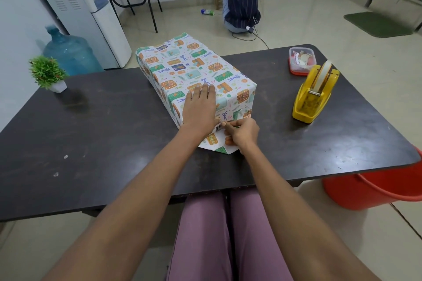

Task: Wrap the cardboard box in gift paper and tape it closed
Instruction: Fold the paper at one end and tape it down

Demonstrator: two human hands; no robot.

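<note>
Right hand (242,133) down at the near end of the box (194,75), its grip pinching the loose gift paper flap (213,141) that lies on the dark worktop (102,125). Left hand (199,107) flat on top, fingers straight, grip released, pressing the paper. Box mid-worktop, fully papered; yellow tape dispenser (316,93) well apart to the right.
</note>
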